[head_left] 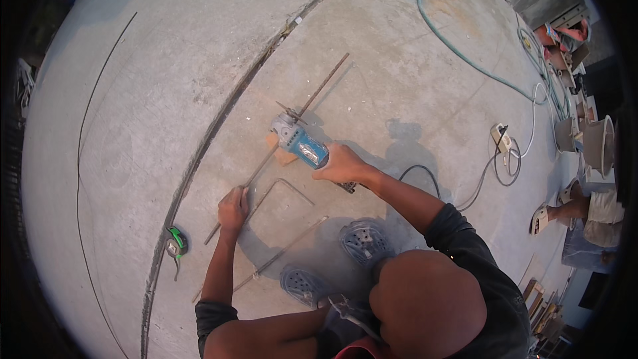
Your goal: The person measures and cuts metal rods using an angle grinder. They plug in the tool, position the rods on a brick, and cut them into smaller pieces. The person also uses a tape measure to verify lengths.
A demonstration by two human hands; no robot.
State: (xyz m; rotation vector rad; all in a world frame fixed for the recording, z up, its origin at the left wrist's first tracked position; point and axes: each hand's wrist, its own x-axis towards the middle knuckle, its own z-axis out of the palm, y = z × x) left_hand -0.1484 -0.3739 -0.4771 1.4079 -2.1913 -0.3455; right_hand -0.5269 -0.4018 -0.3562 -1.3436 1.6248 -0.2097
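Observation:
My right hand (342,163) is wrapped round the body of a blue angle grinder (308,149). The grinder's head and disc sit over a long thin steel rod (325,82), at a spot near an orange-brown block (286,157) on the floor. Further back along that rod, my left hand (233,209) is closed on it and holds it low, close to the concrete. Beside this hand lies a bent rod (271,189) with squared corners. Another straight rod (290,246) rests nearer my feet. Whether the disc is cutting into the rod I cannot tell.
A green and black tape measure (175,242) lies left, by a long groove (219,119) in the floor. Thin wire (78,159) curves further left. At right are a white power strip (501,138), cables, a green hose (446,43) and another person's sandalled foot (539,218).

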